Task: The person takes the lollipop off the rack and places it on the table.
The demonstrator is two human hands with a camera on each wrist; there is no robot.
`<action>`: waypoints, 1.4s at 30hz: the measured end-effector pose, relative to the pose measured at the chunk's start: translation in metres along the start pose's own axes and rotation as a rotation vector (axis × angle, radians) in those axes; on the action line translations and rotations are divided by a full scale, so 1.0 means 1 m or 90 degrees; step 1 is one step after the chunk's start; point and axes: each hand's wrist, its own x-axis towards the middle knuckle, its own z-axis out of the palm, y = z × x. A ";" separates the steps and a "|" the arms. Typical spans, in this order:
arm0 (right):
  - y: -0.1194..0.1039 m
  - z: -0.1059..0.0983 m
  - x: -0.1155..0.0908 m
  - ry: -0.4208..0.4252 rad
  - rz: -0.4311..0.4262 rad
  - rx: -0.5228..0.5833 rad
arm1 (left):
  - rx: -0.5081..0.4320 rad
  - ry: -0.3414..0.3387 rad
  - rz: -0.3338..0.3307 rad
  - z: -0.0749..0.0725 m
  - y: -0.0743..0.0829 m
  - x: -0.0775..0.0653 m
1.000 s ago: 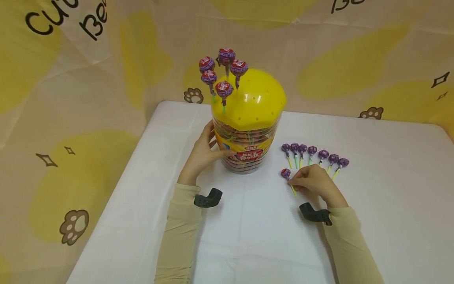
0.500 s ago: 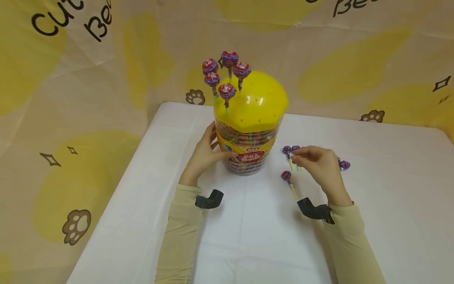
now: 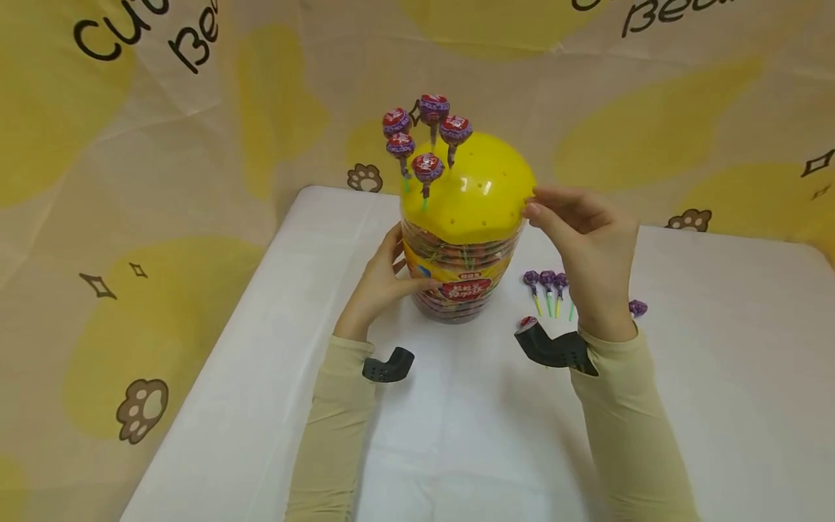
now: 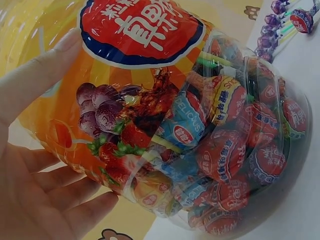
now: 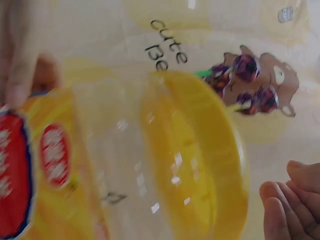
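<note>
A clear ridged jar (image 3: 483,286) with a yellow and red label stands on the table, full of wrapped lollipops (image 4: 220,155). Several purple-and-red lollipops (image 3: 427,168) stick up from the left part of its domed yellow lid (image 3: 489,192), which has small holes. My left hand (image 3: 375,290) grips the jar's left side, thumb across the label and fingers round the back. Beside the lid's right edge is my right hand (image 3: 603,254), its fingers bent loosely, with nothing seen between them. In the right wrist view this hand (image 5: 290,207) appears apart from the lid.
A row of purple lollipops (image 3: 546,279) lies right of the jar, partly hidden by my right hand. In front of it, one lollipop (image 3: 527,321) is mostly covered by the black wrist mount (image 3: 554,348). A printed cloth (image 3: 652,130) hangs behind the white table (image 3: 443,435).
My right hand has let go of the single lollipop on the table, passed over the row, and risen to the lid's right edge. The left hand keeps its hold on the jar.
</note>
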 end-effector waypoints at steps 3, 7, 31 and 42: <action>-0.010 0.012 0.005 0.010 -0.019 0.047 | 0.006 -0.002 0.000 0.001 0.000 0.001; -0.016 0.029 0.012 -0.014 -0.030 0.008 | 0.005 -0.002 0.003 0.000 0.001 0.000; -0.007 0.072 0.032 -0.050 -0.224 -0.177 | 0.007 0.001 0.004 0.001 0.000 -0.002; -0.015 0.073 0.033 -0.035 -0.110 -0.038 | 0.005 0.004 -0.011 0.001 0.002 -0.002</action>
